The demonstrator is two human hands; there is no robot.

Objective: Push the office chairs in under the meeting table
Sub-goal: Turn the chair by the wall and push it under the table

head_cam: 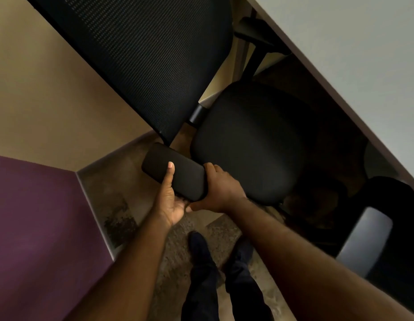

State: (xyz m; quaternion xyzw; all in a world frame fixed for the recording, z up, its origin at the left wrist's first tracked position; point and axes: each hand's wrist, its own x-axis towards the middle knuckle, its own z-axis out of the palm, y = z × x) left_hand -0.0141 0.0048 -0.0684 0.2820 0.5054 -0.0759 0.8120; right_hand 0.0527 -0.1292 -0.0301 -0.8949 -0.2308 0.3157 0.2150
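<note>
A black office chair stands in front of me, its mesh backrest (141, 54) at upper left and its padded seat (252, 144) partly under the grey meeting table (354, 47). Its near armrest (185, 174) lies between my hands. My left hand (171, 200) cups the armrest from below and the left, thumb laid on top. My right hand (219, 186) grips the armrest's right side. The far armrest (254, 33) sits under the table edge. The chair's base is hidden.
A second chair's armrest (366, 237) and dark seat show at lower right under the table. A purple wall (39, 228) and a beige wall (50, 100) close in on the left. My feet (201, 246) stand on mottled carpet (122, 193).
</note>
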